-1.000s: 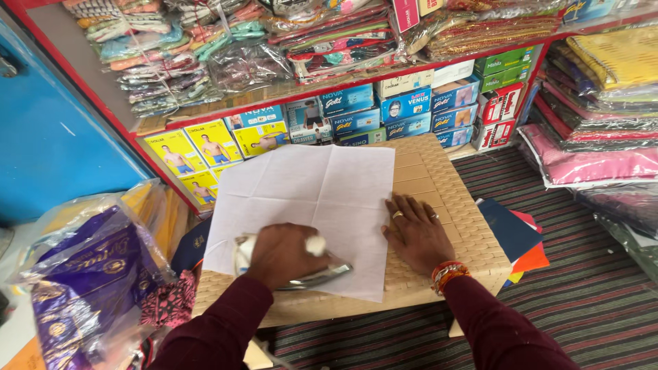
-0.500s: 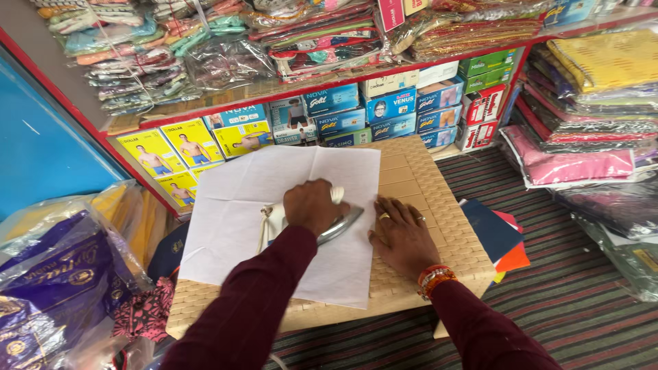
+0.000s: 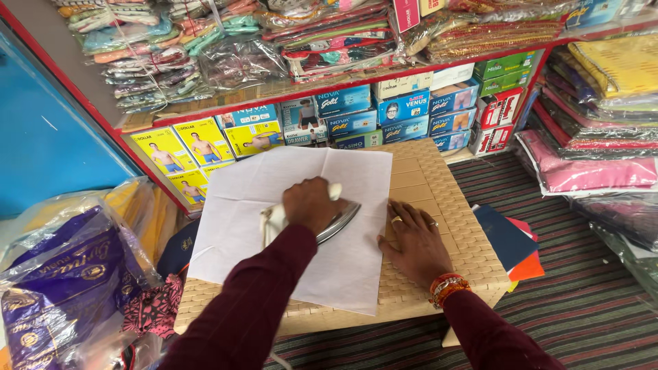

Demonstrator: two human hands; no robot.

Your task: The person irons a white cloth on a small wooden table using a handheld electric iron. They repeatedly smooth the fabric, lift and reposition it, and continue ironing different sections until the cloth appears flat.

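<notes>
The left hand (image 3: 310,203) is closed tight around the handle of an iron (image 3: 327,220), which sits on the white cloth (image 3: 288,226) near its middle. The iron's long side points up and to the right, toward the shelf boxes (image 3: 404,109). The right hand (image 3: 413,240) lies flat and open just beside the iron, pressing on the cloth's right edge, I think, on the woven table (image 3: 445,205).

White cloth (image 3: 274,205) on a tan woven stool (image 3: 439,199) (striped rug (image 3: 589,301) below), maroon sleeves (image 3: 253,301).
</notes>
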